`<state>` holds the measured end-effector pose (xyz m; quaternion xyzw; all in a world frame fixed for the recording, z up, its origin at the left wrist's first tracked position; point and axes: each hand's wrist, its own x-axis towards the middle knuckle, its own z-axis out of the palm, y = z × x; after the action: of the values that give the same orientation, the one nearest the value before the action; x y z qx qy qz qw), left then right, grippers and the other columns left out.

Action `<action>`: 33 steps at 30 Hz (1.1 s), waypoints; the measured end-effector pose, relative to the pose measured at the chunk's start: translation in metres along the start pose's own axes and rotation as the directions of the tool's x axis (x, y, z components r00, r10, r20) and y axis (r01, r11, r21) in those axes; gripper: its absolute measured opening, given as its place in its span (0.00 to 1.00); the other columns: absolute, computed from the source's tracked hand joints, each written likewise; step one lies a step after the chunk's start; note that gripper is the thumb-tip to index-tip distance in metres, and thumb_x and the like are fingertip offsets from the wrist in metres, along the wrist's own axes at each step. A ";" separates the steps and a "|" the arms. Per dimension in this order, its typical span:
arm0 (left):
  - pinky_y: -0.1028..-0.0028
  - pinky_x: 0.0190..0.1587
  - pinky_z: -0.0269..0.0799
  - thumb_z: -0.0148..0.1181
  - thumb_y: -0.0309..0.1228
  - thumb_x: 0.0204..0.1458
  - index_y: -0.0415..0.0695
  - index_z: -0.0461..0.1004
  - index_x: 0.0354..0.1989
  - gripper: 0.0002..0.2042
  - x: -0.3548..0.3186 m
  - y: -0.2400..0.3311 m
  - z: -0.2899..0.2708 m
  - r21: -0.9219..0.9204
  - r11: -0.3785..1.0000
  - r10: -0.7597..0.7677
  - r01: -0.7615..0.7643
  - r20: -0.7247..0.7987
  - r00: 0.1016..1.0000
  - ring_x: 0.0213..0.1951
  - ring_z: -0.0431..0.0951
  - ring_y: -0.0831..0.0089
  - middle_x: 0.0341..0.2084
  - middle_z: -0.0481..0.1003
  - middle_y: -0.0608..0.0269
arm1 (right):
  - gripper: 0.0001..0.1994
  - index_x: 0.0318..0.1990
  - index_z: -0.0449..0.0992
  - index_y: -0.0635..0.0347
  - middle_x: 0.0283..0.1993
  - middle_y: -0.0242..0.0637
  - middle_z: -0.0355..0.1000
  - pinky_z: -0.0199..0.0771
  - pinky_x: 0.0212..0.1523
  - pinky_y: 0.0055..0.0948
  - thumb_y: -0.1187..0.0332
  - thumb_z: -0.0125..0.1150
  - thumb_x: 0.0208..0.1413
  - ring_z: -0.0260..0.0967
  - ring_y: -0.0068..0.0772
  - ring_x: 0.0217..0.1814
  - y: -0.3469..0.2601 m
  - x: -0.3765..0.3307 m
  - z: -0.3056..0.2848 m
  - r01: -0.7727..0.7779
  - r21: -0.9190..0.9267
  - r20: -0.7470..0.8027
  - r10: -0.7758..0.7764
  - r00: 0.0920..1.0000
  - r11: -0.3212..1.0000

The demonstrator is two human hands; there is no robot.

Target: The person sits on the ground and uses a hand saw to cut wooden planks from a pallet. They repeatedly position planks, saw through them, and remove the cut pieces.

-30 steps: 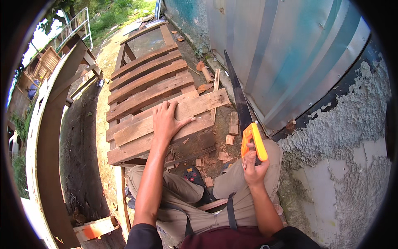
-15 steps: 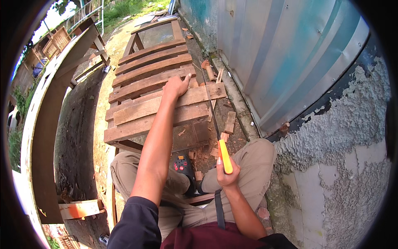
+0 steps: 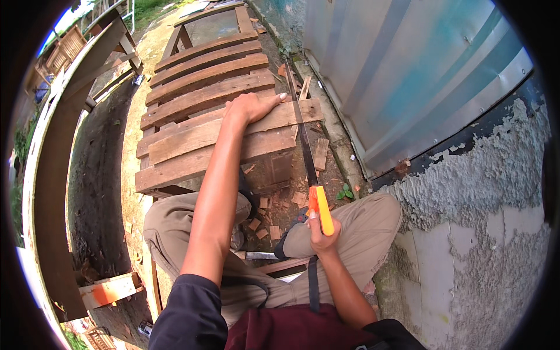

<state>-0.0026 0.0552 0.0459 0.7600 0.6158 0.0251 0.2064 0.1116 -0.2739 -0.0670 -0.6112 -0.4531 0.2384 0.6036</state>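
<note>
Brown wooden plank [image 3: 262,122] lies across slatted wooden counter [image 3: 204,101], left grip [image 3: 252,109] on top (closure unclear), right grip [image 3: 324,235] closed round orange-yellow-handled, dark-bladed handsaw [image 3: 308,153], which could jump toward left thumb [image 3: 276,101] if plank slips.

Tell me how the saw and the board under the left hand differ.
The saw has an orange-yellow handle and a dark blade; the board is brown wood. The saw points forward, while the board lies crosswise on the slatted frame. The right hand grips the saw; the left hand rests on the board. Both are long.
</note>
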 end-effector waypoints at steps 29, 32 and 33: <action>0.61 0.49 0.62 0.66 0.49 0.45 0.42 0.79 0.39 0.22 -0.038 0.009 0.060 0.078 0.947 0.298 -0.312 -0.573 0.763 0.46 0.76 0.59 0.38 0.77 0.57 | 0.04 0.28 0.73 0.68 0.22 0.44 0.70 0.69 0.20 0.38 0.76 0.58 0.52 0.71 0.45 0.19 -0.010 0.070 0.017 0.264 -0.130 0.096 -0.253 0.963 0.956; 0.61 0.48 0.62 0.66 0.49 0.44 0.42 0.78 0.39 0.22 -0.039 0.013 0.058 0.077 0.947 0.298 -0.311 -0.569 0.766 0.45 0.76 0.59 0.38 0.77 0.56 | 0.04 0.29 0.75 0.68 0.24 0.45 0.72 0.75 0.24 0.35 0.75 0.58 0.49 0.74 0.45 0.21 0.019 0.002 -0.009 0.253 -0.128 0.085 -0.244 0.966 0.959; 0.61 0.48 0.62 0.66 0.49 0.44 0.42 0.78 0.39 0.22 -0.041 0.012 0.055 0.073 0.949 0.292 -0.308 -0.571 0.767 0.45 0.76 0.59 0.38 0.77 0.56 | 0.05 0.29 0.74 0.69 0.24 0.45 0.72 0.76 0.24 0.35 0.74 0.58 0.49 0.74 0.44 0.21 0.022 -0.017 -0.016 0.263 -0.141 0.084 -0.253 0.964 0.954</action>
<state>0.0150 -0.0015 0.0084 0.8024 0.5194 0.2937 0.0138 0.1233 -0.2935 -0.0900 -0.5826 -0.5651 0.1421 0.5667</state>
